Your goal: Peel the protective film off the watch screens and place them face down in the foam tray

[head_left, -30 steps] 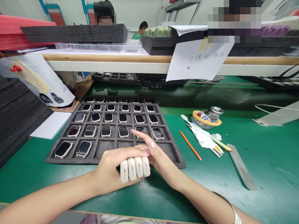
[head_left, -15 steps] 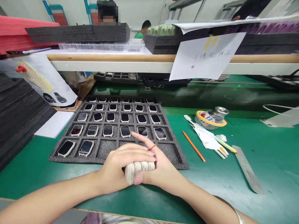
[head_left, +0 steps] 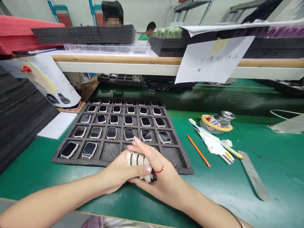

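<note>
Between my two hands is a small stack of pale watch cases (head_left: 137,159), pressed side by side with dark lines between them. My left hand (head_left: 127,172) is closed on the stack, its thumb lying across the front. From the other side my right hand (head_left: 159,167) wraps the same stack, fingers reaching over the top. A red thread ring circles one of its fingers near the base. Just beyond both hands lies a dark foam tray (head_left: 109,152) with rows of square smartwatches (head_left: 129,134). My hands hide part of its front row.
Right of the tray lie an orange stick (head_left: 198,150), a toothbrush (head_left: 193,123), a white wipe (head_left: 211,142), a metal strip (head_left: 254,177) and a glass bottle (head_left: 217,123). White paper (head_left: 57,125) lies left. A shelf (head_left: 118,67) crosses behind; two people sit beyond it.
My hands have turned the stack, so the left thumb now crosses its front and more dark seams show. The right hand has rolled over, its fingers closer to the left hand.
</note>
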The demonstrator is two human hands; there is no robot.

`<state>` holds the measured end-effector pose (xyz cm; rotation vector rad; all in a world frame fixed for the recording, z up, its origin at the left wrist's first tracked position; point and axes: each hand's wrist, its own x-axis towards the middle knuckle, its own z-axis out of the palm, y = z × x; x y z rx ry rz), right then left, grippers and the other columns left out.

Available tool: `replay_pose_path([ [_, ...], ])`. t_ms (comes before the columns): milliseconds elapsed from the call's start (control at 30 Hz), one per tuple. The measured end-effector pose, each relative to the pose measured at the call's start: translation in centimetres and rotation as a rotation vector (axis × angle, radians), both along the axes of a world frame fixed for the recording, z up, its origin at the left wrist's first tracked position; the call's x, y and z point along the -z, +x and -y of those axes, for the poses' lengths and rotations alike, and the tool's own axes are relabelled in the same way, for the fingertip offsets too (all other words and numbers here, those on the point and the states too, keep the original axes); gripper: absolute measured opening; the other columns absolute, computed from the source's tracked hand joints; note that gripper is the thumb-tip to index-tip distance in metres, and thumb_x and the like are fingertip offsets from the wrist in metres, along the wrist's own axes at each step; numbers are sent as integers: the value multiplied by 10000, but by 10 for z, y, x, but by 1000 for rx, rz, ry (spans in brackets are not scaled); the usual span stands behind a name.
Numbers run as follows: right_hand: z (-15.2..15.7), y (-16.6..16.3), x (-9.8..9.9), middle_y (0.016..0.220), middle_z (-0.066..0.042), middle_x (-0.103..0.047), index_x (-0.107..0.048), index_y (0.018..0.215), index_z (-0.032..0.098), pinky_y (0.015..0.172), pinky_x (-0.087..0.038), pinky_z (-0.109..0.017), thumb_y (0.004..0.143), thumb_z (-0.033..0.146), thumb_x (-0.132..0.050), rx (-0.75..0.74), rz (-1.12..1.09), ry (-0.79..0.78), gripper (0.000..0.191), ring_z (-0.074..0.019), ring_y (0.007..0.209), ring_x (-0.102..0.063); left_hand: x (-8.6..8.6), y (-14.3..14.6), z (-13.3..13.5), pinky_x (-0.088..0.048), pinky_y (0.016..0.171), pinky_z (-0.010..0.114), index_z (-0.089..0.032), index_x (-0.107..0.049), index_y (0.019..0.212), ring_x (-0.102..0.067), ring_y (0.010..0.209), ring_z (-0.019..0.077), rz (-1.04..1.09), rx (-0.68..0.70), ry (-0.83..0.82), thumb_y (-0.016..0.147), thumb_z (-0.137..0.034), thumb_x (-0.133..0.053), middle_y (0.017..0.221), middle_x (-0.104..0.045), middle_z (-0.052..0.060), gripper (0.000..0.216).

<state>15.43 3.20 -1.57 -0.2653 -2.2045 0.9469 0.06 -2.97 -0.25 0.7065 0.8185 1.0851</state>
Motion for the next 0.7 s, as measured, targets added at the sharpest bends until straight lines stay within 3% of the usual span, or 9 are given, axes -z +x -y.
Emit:
replay_pose_path([
  [100,-5,4,-9,1371,-103,-562,-375,1465,302,958,-587,-397,751,192,-829,24,-12,-185,854,-266,1226,-593,1,-3,-1,-545,775,267,-148,-666,1061,-704,863,199,185,21,-47,809,-387,-809,932,-714,92,376],
  [200,-12,8,-19,1157,-55,-671,-619,1064,261,872,-603,-327,705,129,-825,37,-90,-308,435,-220,1067,-673,6,-9,-1,-565,748,260,-153,-654,1131,-717,939,242,302,6,-73,821,-361,-796,979,-732,116,399],
  [267,-17,9,-23,1094,-48,-688,-637,842,226,831,-602,-309,690,92,-805,20,-84,-311,262,-204,999,-693,9,-12,-2,-575,775,256,-158,-665,1107,-717,958,233,348,-6,-101,810,-336,-809,969,-738,99,375],
  [333,-19,8,-23,1097,-64,-696,-656,755,205,812,-602,-315,707,115,-803,20,-67,-320,179,-212,989,-700,11,-13,-3,-584,832,273,-169,-679,1090,-718,955,210,363,-21,-127,797,-317,-826,976,-740,78,360],
  [467,-19,6,-20,989,-50,-740,-729,766,215,876,-589,-348,797,178,-777,120,-191,-303,68,-197,937,-711,12,-15,-2,-617,750,267,-203,-690,1113,-718,956,218,327,19,-128,795,-293,-829,994,-736,58,359],
  [600,-16,9,-18,817,3,-732,-731,848,253,747,-593,-248,861,86,-696,349,-468,-187,171,-134,806,-696,14,-17,-2,-570,573,154,-187,-701,1125,-702,1037,262,345,88,-72,826,-330,-794,1087,-726,100,345],
  [700,-14,11,-18,1020,-28,-724,-694,1066,265,913,-580,-319,862,137,-730,273,-424,-120,244,-172,1010,-680,15,-19,-4,-547,551,122,-174,-708,1119,-712,1011,253,390,98,-62,816,-335,-803,1103,-727,123,356],
])
